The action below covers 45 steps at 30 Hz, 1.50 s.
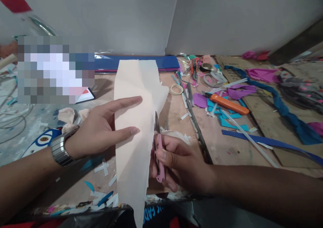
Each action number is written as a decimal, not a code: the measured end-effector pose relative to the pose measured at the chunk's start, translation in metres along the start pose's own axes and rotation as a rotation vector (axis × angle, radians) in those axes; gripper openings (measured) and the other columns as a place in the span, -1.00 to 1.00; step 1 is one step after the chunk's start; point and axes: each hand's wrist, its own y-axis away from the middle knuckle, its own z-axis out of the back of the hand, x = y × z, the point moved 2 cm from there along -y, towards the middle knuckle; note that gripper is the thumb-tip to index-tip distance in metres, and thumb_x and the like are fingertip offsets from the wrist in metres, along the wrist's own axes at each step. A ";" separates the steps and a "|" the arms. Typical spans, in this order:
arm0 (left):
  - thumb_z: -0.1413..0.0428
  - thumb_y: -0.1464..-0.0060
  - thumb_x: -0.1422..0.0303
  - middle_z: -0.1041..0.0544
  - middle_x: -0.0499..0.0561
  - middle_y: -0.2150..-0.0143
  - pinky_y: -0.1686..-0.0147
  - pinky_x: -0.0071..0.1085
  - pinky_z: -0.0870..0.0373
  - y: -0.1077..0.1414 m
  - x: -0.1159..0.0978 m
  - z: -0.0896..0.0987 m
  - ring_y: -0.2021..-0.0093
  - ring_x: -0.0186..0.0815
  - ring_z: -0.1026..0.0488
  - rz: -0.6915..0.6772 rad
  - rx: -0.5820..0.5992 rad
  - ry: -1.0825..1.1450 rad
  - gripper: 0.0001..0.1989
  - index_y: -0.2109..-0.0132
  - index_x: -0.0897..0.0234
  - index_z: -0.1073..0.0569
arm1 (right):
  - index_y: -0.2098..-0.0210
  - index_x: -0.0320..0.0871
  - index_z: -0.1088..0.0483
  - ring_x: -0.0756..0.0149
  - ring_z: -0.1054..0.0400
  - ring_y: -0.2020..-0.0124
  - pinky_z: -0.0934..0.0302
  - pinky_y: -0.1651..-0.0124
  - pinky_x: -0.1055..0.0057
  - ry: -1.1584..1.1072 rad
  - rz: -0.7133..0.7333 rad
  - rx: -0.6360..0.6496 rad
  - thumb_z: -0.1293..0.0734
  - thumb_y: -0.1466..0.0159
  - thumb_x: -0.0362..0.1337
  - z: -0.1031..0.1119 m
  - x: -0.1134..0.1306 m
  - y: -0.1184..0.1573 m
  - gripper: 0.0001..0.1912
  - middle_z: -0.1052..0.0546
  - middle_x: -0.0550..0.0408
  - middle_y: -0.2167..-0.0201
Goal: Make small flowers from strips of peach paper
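A long, pale cream folded sheet (pixel 133 79), whether cloth, foam or paper I cannot tell, lies lengthwise in front of me. Its near end hangs over the table edge. My left hand (pixel 101 123) rests on it from the left, forefinger and thumb stretched out and apart; the other fingers are mostly hidden. Along the sheet's right side, my right hand (pixel 174 160) is closed around a pink-handled folding knife (pixel 160 167). The blade points away from me, against the sheet's right edge. To the right of the blade, part of the sheet spreads outward in a loose flap.
An orange box cutter (pixel 228 103), a tape roll (pixel 212 78) and blue and purple scraps lie to the right. A blue strip (pixel 275 96) crosses the cardboard (pixel 267 137). Flat blue packs (pixel 106 63) sit against the grey wall (pixel 136 19). Small offcuts litter the table (pixel 174 113).
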 end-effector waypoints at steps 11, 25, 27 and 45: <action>-0.41 -0.07 0.23 -0.47 0.10 -0.39 -0.27 -0.13 -0.53 0.000 0.001 0.001 -0.27 0.00 -0.53 -0.010 0.009 0.013 -0.34 -0.32 0.10 -0.51 | 0.22 -0.22 -0.39 0.61 -0.28 0.71 -0.16 0.70 0.72 0.005 0.020 0.008 -0.48 -0.37 -0.04 0.002 -0.003 -0.001 -0.64 -0.58 0.15 0.46; -0.42 -0.08 0.24 -0.48 0.09 -0.39 -0.26 -0.16 -0.53 0.000 0.002 0.001 -0.26 -0.03 -0.53 -0.006 0.010 0.023 -0.33 -0.33 0.11 -0.50 | 0.22 -0.20 -0.38 0.61 -0.27 0.72 -0.13 0.70 0.73 0.014 0.000 -0.009 -0.48 -0.36 -0.03 0.002 -0.003 0.001 -0.63 -0.57 0.16 0.48; -0.42 -0.08 0.25 -0.49 0.08 -0.38 -0.29 -0.15 -0.50 0.000 0.002 0.001 -0.27 -0.04 -0.52 -0.017 0.006 0.012 -0.33 -0.33 0.10 -0.50 | 0.22 -0.20 -0.37 0.62 -0.26 0.73 -0.12 0.70 0.74 0.021 0.001 -0.014 -0.48 -0.36 -0.03 0.002 -0.003 0.001 -0.63 -0.57 0.16 0.49; -0.33 -0.20 0.23 -0.48 0.09 -0.37 -0.17 -0.23 -0.56 0.000 0.002 0.004 -0.24 -0.06 -0.52 -0.016 0.014 0.055 -0.47 -0.29 0.10 -0.50 | 0.28 -0.17 -0.38 0.61 -0.15 0.70 0.02 0.72 0.67 0.116 0.046 -0.161 -0.52 -0.28 0.04 0.003 0.002 0.001 -0.58 -0.50 0.21 0.51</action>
